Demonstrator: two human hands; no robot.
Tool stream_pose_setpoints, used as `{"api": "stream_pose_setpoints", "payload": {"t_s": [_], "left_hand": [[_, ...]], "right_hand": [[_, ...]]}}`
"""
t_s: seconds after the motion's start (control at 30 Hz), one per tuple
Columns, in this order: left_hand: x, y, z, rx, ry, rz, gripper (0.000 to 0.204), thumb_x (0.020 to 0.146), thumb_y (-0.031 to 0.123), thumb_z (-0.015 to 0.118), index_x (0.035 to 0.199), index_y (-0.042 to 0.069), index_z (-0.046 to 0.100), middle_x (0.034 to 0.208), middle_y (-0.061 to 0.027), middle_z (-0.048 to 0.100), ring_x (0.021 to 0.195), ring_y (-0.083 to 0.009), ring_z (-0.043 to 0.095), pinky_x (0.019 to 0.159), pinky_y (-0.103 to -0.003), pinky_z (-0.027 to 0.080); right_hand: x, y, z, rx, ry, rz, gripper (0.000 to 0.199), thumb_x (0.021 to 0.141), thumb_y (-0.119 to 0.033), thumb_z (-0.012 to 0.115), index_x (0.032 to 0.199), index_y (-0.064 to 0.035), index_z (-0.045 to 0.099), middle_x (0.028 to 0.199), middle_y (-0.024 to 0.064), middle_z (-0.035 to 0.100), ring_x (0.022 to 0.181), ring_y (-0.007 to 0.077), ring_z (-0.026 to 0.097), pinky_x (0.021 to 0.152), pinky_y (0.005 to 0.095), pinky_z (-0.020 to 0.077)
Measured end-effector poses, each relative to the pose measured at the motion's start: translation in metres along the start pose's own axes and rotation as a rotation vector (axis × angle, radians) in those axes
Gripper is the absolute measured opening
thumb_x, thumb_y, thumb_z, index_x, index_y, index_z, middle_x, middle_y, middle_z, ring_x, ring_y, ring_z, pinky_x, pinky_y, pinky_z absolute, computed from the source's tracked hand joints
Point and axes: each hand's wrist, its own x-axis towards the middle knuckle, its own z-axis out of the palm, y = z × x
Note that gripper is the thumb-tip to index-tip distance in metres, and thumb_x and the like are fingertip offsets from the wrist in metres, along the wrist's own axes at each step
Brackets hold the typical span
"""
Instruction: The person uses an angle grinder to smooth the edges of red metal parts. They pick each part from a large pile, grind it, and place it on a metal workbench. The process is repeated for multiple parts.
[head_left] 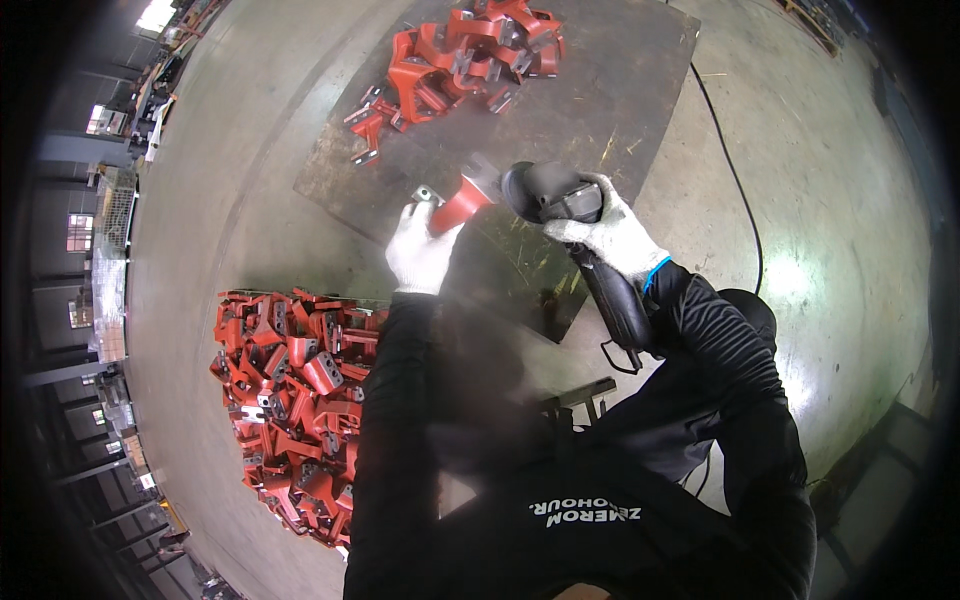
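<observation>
My left hand (420, 250), in a white glove, grips a red metal bracket (462, 200) with bare grey ends and holds it up over a dark steel plate (590, 110). In my right hand (612, 232), also gloved in white, is a black angle grinder (560, 200). Its head sits right against the bracket's far end. The grinder's black body runs back under my right forearm.
A heap of red brackets (290, 410) lies on the concrete floor at my left. A smaller heap (460, 55) rests on the far part of the steel plate. A black cable (735, 180) runs over the floor at the right. Racks line the hall's left edge.
</observation>
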Motion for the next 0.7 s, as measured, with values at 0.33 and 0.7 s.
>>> {"api": "stream_pose_setpoints", "payload": {"t_s": [0.33,0.7], "left_hand": [[-0.001,-0.013,0.009,0.043,0.002,0.023,0.055,0.074,0.031,0.092,0.120,0.010,0.071,0.108,-0.0115,0.071,0.097,-0.0352,0.071,0.083,-0.041,0.057],[-0.003,-0.009,0.010,-0.005,-0.010,0.016,0.052,0.074,0.026,0.092,0.118,0.009,0.072,0.111,-0.0110,0.072,0.098,-0.0339,0.072,0.084,-0.041,0.058]], "right_hand": [[-0.002,0.004,0.001,-0.054,-0.080,0.037,0.096,0.078,-0.031,0.095,0.151,-0.0008,0.040,0.119,0.0130,0.070,0.109,0.0185,0.067,0.095,0.0342,0.0558],[-0.004,0.002,0.000,0.013,-0.111,0.085,0.090,0.078,-0.035,0.094,0.147,-0.0021,0.046,0.114,0.0110,0.068,0.100,0.0154,0.068,0.091,0.0333,0.0578]]}}
